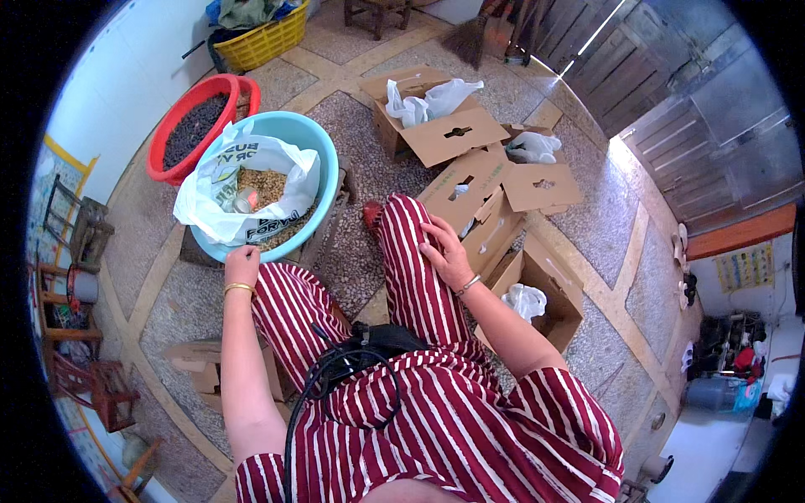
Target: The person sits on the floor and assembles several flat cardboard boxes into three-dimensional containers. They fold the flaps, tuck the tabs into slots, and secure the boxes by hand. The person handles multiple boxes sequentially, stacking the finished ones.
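In the head view, the white plastic bag (194, 199) sat inside the blue basin (328, 161), its mouth draped over the left rim, probably so the basin's wall held it open around the small brown pieces (269, 186). Some pieces also lay outside the bag, near the basin's near edge. The left hand (243, 265) was curled at that near rim; whether it gripped anything could not be told. The right hand (447, 253) lay loose and empty on the striped trouser leg (404, 230), apparently resting. Open cardboard boxes (455, 137) stood beyond it, seemingly within reach.

broom (465, 42): top cut off | left hand (242, 265): grip unclear | cardboard box (199, 367): part-hidden
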Demonstrator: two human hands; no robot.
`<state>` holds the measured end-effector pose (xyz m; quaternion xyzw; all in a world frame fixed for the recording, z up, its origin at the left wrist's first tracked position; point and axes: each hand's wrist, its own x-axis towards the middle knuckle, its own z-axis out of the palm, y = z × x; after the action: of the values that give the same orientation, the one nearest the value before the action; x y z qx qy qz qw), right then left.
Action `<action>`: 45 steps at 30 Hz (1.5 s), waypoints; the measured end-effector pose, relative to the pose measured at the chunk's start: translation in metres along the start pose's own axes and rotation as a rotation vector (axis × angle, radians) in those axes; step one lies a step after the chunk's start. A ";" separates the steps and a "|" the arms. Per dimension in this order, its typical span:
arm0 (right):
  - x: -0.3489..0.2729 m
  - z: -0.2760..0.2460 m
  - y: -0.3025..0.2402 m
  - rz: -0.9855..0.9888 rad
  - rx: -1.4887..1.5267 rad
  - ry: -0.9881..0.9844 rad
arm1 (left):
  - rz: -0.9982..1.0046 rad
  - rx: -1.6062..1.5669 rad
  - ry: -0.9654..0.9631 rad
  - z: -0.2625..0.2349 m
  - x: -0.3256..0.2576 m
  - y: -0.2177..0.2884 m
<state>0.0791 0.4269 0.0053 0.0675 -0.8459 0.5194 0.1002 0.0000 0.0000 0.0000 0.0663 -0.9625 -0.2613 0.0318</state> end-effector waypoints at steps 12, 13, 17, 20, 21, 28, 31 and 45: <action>-0.059 -0.008 0.056 0.478 0.271 0.139 | 0.051 0.134 0.023 0.006 0.006 -0.011; -0.069 -0.011 0.064 0.571 0.344 0.166 | 0.052 0.136 0.030 0.008 0.006 -0.010; -0.112 -0.023 0.107 0.770 0.412 0.220 | 0.039 0.151 0.022 0.010 -0.002 -0.005; -0.124 -0.034 0.126 0.832 0.450 0.251 | 0.049 0.169 -0.004 0.008 -0.001 -0.005; -0.124 -0.035 0.128 0.840 0.460 0.262 | 0.055 0.179 -0.016 0.009 0.000 -0.009; -0.093 -0.042 0.139 0.951 0.485 0.182 | 0.042 0.252 -0.090 -0.003 -0.007 -0.005; -0.064 -0.042 0.149 0.923 0.627 0.218 | 0.090 0.289 -0.027 -0.002 -0.004 -0.011; 0.000 -0.033 0.194 0.927 0.244 0.176 | 0.094 0.525 -0.088 -0.019 -0.015 0.033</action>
<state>0.0395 0.5440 -0.1483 -0.3494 -0.7082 0.6083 -0.0793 0.0125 0.0212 0.0324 0.0163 -0.9997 -0.0036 -0.0161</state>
